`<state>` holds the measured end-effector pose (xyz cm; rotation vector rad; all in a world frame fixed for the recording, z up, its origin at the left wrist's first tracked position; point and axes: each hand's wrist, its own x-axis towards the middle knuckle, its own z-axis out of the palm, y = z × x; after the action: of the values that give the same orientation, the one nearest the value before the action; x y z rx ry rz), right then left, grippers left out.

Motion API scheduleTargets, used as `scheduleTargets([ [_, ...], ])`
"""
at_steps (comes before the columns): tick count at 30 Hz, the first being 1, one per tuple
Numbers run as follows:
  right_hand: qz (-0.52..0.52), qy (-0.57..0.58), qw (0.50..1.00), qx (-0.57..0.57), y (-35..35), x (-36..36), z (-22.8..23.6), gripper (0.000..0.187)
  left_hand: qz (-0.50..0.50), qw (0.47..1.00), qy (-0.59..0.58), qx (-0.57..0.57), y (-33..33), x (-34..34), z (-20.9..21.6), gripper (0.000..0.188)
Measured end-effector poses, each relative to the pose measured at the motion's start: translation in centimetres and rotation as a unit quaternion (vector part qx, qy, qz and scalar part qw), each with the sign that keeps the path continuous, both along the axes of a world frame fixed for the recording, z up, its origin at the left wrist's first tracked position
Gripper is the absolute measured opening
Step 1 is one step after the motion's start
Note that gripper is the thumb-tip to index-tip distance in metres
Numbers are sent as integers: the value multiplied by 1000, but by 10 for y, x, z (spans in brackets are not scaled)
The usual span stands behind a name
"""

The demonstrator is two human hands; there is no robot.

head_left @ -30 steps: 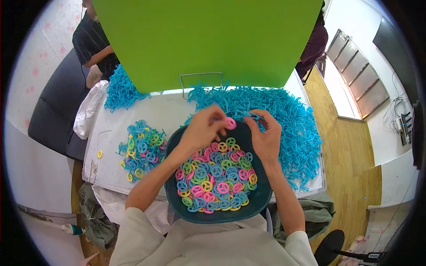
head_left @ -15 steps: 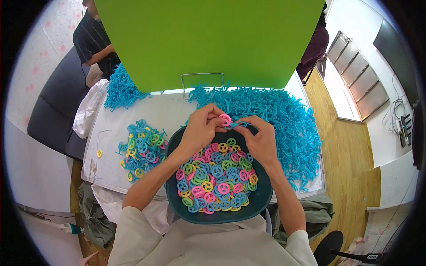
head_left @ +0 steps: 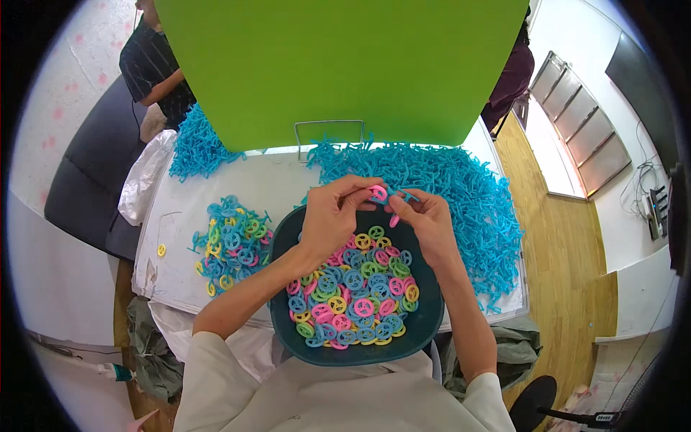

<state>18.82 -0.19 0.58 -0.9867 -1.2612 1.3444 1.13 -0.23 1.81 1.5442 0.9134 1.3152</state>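
Above the far rim of a dark green basin [head_left: 430, 324], my left hand [head_left: 332, 216] pinches a small pink plastic wheel [head_left: 378, 192]. My right hand [head_left: 426, 227] meets it from the other side, its fingers closed on a blue plastic stem [head_left: 407, 196]. Another pink piece [head_left: 394, 220], seen nearly edge-on, shows under the right fingertips. Where stem and wheel meet, my fingers partly cover them, so I cannot tell whether they are joined. Loose spoked wheels [head_left: 353, 279] in pink, blue, green and yellow lie in the basin.
A big heap of blue stems [head_left: 446, 194] covers the table's right side. To the left lies a pile of wheels with stems [head_left: 234, 241], near a lone yellow wheel [head_left: 161, 250]. A green panel [head_left: 338, 72] stands behind, with a person [head_left: 155, 68] at far left.
Both hands have shifted slightly right, staying close together. The pink wheel has moved right and turned a little. A second pink piece now shows below the right fingertips.
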Motion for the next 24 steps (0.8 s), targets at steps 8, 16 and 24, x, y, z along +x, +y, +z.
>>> scheduleTargets([
  [8, 1, 36, 999, -35, 0, -2, -1, 21, 32, 998, 39, 29, -1, 2, -1, 22],
  [16, -28, 52, 997, -58, -4, -6, 4, 21, 48, 997, 57, 28, -2, 4, -1, 22],
  [24, -110, -48, 992, 28, -14, -15, 16, 19, 60, 997, 27, 31, -5, 7, 1, 20],
])
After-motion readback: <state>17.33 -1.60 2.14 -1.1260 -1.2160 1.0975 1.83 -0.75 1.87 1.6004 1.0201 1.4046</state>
